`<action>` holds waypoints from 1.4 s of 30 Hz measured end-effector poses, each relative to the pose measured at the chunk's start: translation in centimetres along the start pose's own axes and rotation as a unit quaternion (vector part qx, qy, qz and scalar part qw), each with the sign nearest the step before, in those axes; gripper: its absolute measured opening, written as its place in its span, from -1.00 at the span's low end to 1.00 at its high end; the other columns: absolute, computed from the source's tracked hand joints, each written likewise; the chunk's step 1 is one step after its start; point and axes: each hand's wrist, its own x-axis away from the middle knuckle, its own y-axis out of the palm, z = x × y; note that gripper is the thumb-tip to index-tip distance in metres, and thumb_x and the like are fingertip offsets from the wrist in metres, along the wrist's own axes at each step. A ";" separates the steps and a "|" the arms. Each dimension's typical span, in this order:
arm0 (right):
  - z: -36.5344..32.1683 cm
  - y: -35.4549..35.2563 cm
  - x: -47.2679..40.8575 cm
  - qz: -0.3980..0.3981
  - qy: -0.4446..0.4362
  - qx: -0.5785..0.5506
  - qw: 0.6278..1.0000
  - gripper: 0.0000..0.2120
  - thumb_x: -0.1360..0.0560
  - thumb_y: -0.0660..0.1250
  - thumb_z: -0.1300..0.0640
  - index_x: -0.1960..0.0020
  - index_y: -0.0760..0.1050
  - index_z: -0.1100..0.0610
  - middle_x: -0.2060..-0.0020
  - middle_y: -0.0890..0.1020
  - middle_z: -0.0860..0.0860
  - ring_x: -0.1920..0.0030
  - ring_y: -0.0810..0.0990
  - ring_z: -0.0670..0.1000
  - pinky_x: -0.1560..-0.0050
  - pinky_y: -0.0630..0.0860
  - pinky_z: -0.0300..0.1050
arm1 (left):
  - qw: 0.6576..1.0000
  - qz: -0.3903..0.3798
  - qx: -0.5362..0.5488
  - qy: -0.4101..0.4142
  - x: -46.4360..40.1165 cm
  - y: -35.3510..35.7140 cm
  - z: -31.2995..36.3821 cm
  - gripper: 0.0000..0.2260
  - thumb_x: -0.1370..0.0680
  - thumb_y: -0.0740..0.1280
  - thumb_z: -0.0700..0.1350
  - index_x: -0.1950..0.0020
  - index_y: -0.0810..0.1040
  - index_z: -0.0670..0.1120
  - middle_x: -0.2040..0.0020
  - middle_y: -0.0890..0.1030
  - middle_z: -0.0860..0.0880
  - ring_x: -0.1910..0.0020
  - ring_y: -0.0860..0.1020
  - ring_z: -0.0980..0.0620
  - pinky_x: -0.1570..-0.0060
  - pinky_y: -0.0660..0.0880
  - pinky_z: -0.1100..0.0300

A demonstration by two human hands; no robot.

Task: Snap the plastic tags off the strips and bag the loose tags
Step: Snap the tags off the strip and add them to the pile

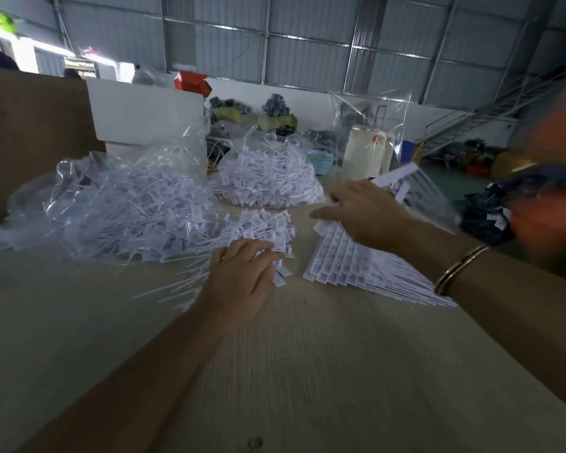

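The left hand (pixel 242 276) is being laid over a loose pile of tags (pixel 262 230) on the wooden table (pixel 307 371), its fingers curled round some of them. The right hand (pixel 363 207) is being held with relaxed fingers over a fanned stack of strips (pixel 347 259). Two clear bags of tags (pixel 111 204) are being kept just behind.

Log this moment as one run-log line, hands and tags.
left hand: grips loose tag bundle | right hand: fingers on tag strips | filled bags: behind, on table
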 end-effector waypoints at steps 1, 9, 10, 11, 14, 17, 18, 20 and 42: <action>-0.4 0.4 -0.1 -0.016 0.012 -0.010 1.000 -0.65 -0.49 0.31 0.26 -0.21 0.54 -0.05 0.26 0.35 0.00 0.25 0.28 -0.04 0.26 0.17 -0.17 | 1.000 -0.004 -0.001 0.001 0.1 0.1 -0.1 -0.55 -0.54 -0.05 0.04 -0.21 0.56 0.03 -0.22 0.52 0.10 -0.25 0.35 0.10 -0.10 0.14 0.14; -4.9 0.0 -1.4 0.010 -0.104 -0.019 0.994 -0.60 -0.34 0.45 0.29 -0.14 0.59 -0.01 0.24 0.54 0.05 0.26 0.47 0.03 0.28 0.32 -0.15 | 0.990 0.025 0.133 -0.042 -0.2 -0.4 0.4 -0.53 -0.57 -0.07 0.04 0.01 0.62 -0.08 0.03 0.64 0.05 -0.04 0.52 0.04 -0.04 0.28 0.10; -5.7 -0.4 -1.6 0.020 -0.103 0.008 0.994 -0.62 -0.31 0.46 0.26 -0.09 0.62 -0.02 0.23 0.58 0.03 0.23 0.52 0.04 0.25 0.38 -0.15 | 0.971 0.028 0.227 -0.073 -0.2 -0.7 0.6 -0.57 -0.59 0.00 0.03 0.10 0.63 -0.11 0.11 0.65 0.04 0.04 0.56 0.05 -0.01 0.37 0.11; -6.4 -0.9 -1.9 0.026 -0.088 0.024 0.996 -0.65 -0.29 0.45 0.23 -0.04 0.63 -0.04 0.23 0.60 0.01 0.21 0.55 0.03 0.21 0.41 -0.16 | 0.943 0.024 0.312 -0.110 -0.3 -0.9 0.7 -0.60 -0.60 0.06 0.02 0.17 0.61 -0.12 0.19 0.66 0.04 0.11 0.58 0.08 0.04 0.43 0.17; -8.7 -2.6 -2.6 -0.027 -0.020 0.029 0.999 -0.65 -0.45 0.25 0.19 -0.20 0.53 0.00 0.03 0.60 0.03 0.01 0.53 0.07 0.01 0.38 -0.06 | 0.905 0.011 0.390 -0.171 -0.9 -1.5 0.2 -0.71 -0.60 0.21 -0.09 0.29 0.52 -0.11 0.36 0.60 0.10 0.32 0.55 0.23 0.25 0.41 0.42; -10.4 -3.8 -3.0 -0.071 0.043 0.031 0.996 -0.64 -0.53 0.06 0.17 -0.30 0.39 0.08 -0.11 0.52 0.08 -0.13 0.42 0.12 -0.12 0.24 -0.03 | 0.884 -0.040 0.432 -0.176 -1.7 -2.2 -0.7 -0.72 -0.58 0.23 -0.20 0.34 0.43 -0.10 0.44 0.53 0.12 0.40 0.46 0.22 0.32 0.35 0.39; -11.0 -4.3 -3.1 -0.078 0.058 0.037 0.995 -0.66 -0.54 0.06 0.16 -0.28 0.39 0.10 -0.10 0.52 0.08 -0.12 0.42 0.12 -0.11 0.24 -0.04 | 0.864 -0.068 0.468 -0.174 -1.9 -2.4 -1.0 -0.73 -0.58 0.22 -0.21 0.33 0.40 -0.11 0.44 0.50 0.11 0.40 0.44 0.20 0.32 0.34 0.36; -12.0 -5.0 -3.3 -0.095 0.076 0.033 0.992 -0.69 -0.53 0.10 0.13 -0.25 0.41 0.13 -0.07 0.52 0.09 -0.11 0.44 0.13 -0.08 0.26 -0.04 | 0.830 -0.106 0.523 -0.162 -2.0 -2.9 -1.3 -0.78 -0.53 0.23 -0.15 0.32 0.38 -0.12 0.44 0.47 0.09 0.41 0.43 0.17 0.34 0.33 0.34; -13.5 -6.3 -2.1 -0.114 0.092 0.030 0.989 -0.62 -0.46 0.15 -0.22 0.08 0.54 0.05 0.16 0.54 0.05 0.18 0.37 0.07 0.09 0.14 0.00 | 0.866 -0.046 0.478 -0.138 2.9 -4.9 -3.3 -0.78 -0.44 0.16 -0.22 0.42 0.39 -0.16 0.44 0.40 -0.05 0.40 0.38 0.11 0.28 0.33 0.30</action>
